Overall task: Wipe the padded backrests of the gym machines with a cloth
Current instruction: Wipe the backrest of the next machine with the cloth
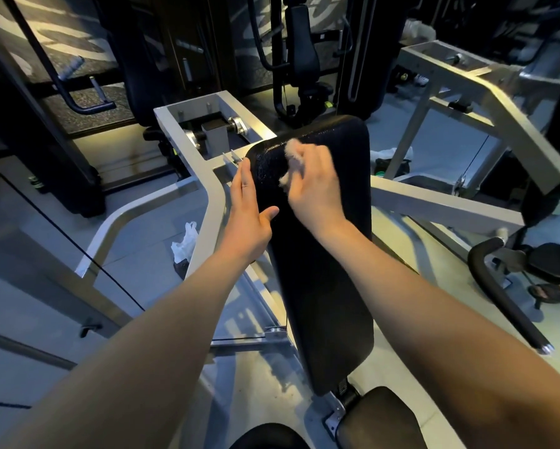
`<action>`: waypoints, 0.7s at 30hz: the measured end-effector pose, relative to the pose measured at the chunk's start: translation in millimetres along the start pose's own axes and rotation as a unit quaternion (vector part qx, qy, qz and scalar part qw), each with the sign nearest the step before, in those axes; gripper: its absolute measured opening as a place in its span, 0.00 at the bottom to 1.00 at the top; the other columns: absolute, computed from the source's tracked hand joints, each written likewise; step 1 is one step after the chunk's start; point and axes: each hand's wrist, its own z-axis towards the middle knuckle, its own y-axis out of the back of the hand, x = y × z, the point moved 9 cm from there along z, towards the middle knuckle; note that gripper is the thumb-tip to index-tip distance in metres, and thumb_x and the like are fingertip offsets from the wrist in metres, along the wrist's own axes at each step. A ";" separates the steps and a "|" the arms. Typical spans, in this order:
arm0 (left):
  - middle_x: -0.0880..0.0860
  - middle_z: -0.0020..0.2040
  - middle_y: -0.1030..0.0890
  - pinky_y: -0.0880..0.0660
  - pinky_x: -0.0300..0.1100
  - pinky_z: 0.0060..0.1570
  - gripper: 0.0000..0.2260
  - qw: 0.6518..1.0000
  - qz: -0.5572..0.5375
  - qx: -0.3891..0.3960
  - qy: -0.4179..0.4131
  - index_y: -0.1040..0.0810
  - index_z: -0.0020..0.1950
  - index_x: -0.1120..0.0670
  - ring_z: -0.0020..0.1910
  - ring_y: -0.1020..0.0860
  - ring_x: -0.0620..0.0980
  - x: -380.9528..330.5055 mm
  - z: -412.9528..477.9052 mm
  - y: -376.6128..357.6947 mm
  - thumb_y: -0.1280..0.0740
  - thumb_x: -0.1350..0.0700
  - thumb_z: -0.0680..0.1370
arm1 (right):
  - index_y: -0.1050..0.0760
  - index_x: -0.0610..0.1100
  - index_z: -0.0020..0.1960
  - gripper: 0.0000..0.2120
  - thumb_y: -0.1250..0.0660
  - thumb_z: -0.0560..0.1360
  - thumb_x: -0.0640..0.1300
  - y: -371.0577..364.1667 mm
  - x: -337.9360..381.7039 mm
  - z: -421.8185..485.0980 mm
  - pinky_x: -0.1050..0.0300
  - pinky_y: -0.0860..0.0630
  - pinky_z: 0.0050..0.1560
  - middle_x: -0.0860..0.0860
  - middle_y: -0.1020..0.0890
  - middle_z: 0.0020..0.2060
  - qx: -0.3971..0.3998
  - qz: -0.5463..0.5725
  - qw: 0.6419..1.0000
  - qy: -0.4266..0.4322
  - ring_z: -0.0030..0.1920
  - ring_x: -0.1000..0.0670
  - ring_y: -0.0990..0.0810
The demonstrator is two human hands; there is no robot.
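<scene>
A long black padded backrest (324, 286) runs up the middle of the view on a silver machine frame (207, 176). Its upper part looks wet and shiny. My right hand (317, 186) grips a small pale cloth (293, 153) and presses it against the upper part of the pad. Straight fingers of my left hand (249, 205) lie along the pad's left edge, with the thumb resting on the pad face.
A black seat pad (379, 419) sits below the backrest. A second silver frame (466, 92) stands at the right, beside a black curved handle (499, 293). A white plastic bag (184, 243) lies on the floor at left. Dark machines (301, 53) stand behind.
</scene>
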 end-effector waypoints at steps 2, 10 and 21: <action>0.41 0.81 0.55 0.43 0.53 0.79 0.43 1.000 -0.004 0.001 0.003 0.65 0.80 0.40 0.80 0.48 0.50 2.0 0.7 -0.5 0.34 0.59 0.82 | 0.27 0.39 0.64 0.16 0.34 0.76 0.34 -8.7 13.9 -6.1 0.64 0.26 0.46 0.42 0.26 0.55 0.079 -0.032 0.991 0.102 0.46 0.49 0.24; 0.41 0.81 0.57 0.49 0.42 0.74 0.42 1.000 0.012 0.003 0.002 0.64 0.82 0.45 0.80 0.52 0.47 1.2 -0.7 0.4 0.34 0.58 0.82 | 0.26 0.38 0.60 0.11 0.36 0.78 0.36 15.2 -13.7 27.8 0.58 0.26 0.46 0.41 0.25 0.54 -0.065 -0.035 0.995 -0.059 0.48 0.46 0.23; 0.42 0.81 0.58 0.51 0.40 0.75 0.41 1.000 0.007 0.015 0.001 0.63 0.82 0.45 0.80 0.53 0.46 -2.6 -2.2 0.0 0.35 0.60 0.83 | 0.23 0.41 0.60 0.13 0.34 0.76 0.34 25.2 -27.9 36.3 0.53 0.22 0.46 0.41 0.26 0.54 0.001 -0.081 0.995 0.055 0.46 0.44 0.23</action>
